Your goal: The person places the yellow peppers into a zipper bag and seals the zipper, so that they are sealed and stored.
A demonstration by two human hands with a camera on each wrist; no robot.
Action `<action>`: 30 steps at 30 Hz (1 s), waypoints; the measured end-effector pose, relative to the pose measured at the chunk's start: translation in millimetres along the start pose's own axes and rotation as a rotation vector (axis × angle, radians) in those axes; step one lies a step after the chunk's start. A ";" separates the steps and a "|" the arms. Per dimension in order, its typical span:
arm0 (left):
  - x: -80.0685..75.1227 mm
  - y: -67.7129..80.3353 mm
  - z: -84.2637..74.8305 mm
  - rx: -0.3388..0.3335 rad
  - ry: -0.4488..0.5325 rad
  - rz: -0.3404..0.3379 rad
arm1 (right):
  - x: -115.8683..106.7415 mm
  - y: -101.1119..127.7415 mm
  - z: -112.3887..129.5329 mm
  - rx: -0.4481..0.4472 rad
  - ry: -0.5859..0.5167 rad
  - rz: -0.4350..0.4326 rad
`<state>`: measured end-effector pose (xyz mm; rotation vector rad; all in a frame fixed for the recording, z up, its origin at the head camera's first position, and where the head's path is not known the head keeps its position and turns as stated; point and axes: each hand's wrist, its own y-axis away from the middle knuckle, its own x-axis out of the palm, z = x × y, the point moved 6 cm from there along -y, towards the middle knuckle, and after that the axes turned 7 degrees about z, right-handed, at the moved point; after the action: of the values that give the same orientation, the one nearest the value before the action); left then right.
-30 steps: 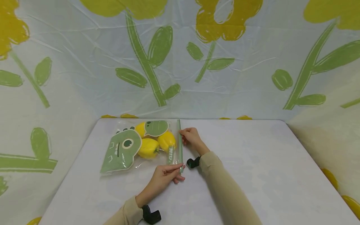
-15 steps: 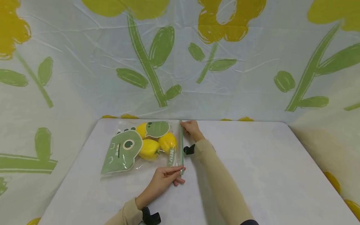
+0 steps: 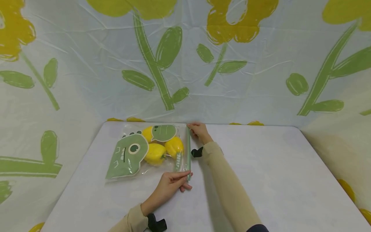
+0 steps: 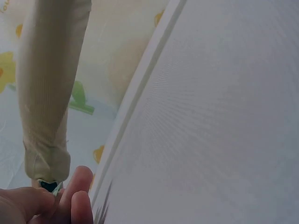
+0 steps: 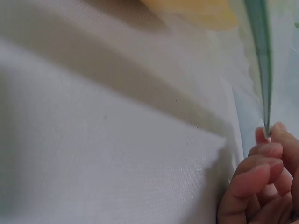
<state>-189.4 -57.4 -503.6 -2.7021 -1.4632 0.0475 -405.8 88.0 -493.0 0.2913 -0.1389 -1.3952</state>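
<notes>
while l hand (image 3: 171, 184) & r hand (image 3: 198, 131) pinch opposite ends, zip bag (image 3: 150, 151) lies left.

Right half of the table (image 3: 261, 167) lies bare, open to a hand from front and right; zip bag (image 3: 150, 151) with yellow peppers (image 3: 155, 153) fills the far-left part. Floral backdrop (image 3: 203, 80) walls off rear and sides; right forearm (image 3: 223, 180) crosses the middle.

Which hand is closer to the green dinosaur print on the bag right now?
Left. The left hand pinches the zip strip's near end, below and right of the dinosaur print; the right hand pinches the far end, farther right.
</notes>
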 end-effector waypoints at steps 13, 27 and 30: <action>-0.1 -1.1 0.7 -0.011 -0.031 -0.013 | -3.0 21.5 -10.2 -0.064 -0.012 0.181; 1.2 -0.7 1.8 -0.019 -0.060 0.018 | 7.2 94.9 -17.8 -0.109 0.200 0.329; 3.5 -0.6 1.1 -0.030 -0.086 0.046 | 7.6 98.4 -20.4 -0.105 0.170 0.305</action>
<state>-188.1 -54.1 -504.6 -2.7911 -1.4344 0.1466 -305.8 97.4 -485.2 0.2871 0.0306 -1.0663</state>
